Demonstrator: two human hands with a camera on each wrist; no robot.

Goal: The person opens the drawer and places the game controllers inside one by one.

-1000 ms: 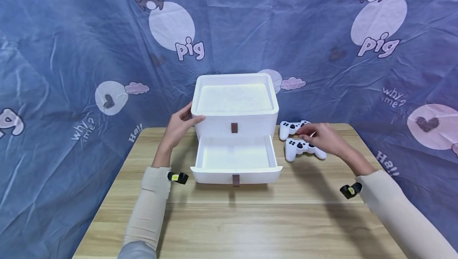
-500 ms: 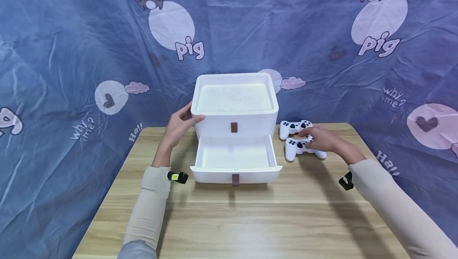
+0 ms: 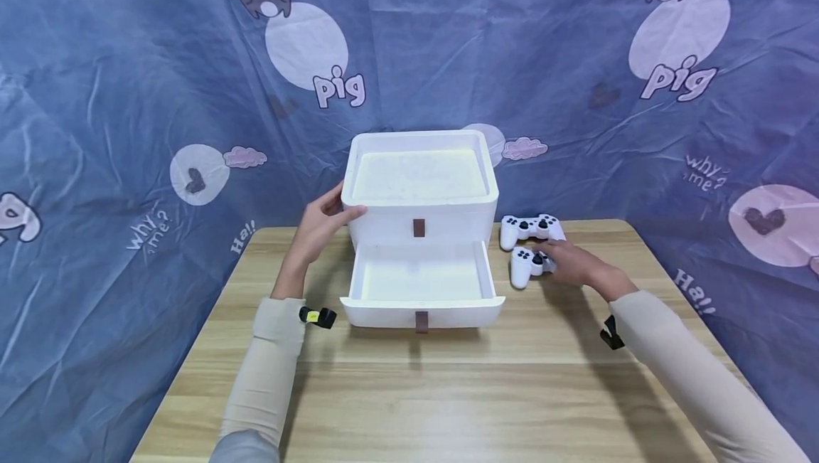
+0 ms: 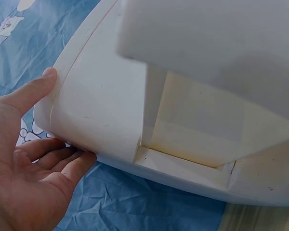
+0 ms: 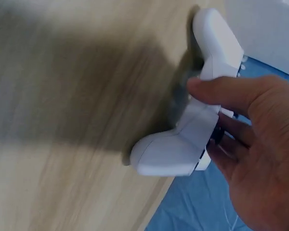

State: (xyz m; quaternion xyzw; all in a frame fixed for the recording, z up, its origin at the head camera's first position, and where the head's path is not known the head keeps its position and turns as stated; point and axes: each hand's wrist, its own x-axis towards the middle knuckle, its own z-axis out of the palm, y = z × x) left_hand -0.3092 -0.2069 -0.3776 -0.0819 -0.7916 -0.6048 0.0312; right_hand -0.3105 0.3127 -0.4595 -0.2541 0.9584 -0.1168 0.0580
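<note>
1. Your R hand point(image 3: 572, 262) has the near ctrlr point(image 3: 526, 274): thumb across its mid body on the edge toward you, fingers on the opp. side, so the grip's narrow, w/ the ctrlr btwn.
2. That ctrlr sits R of the drawer unit point(image 3: 384, 225), over the tabletop point(image 3: 409, 406); can't tell if it's lifted any. Its L handle sticks out past your fingers in the head view; your hand hides most of the R half.
3. Far ctrlr point(image 3: 532, 230), also white w/ dark sticks, lies just behind it, close to the unit's R side.
4. Your L hand point(image 3: 316, 228) grips the unit's upper L front corner: thumb on the front, fingers bent against the L side, so it's holding the unit at that corner.
5. Lower drawer point(image 3: 384, 315) is pulled out toward you, white floor showing; upper drawer point(image 3: 384, 215) is closed. Brown tab on each front, approx. centered.
6. Top of the unit's a shallow recess w/ a raised rim.
7. Blue backdrop point(image 3: 435, 57) w/ pig prints hangs behind; beige sleeves point(image 3: 262, 378) on both your arms, black device at each wrist.
</note>
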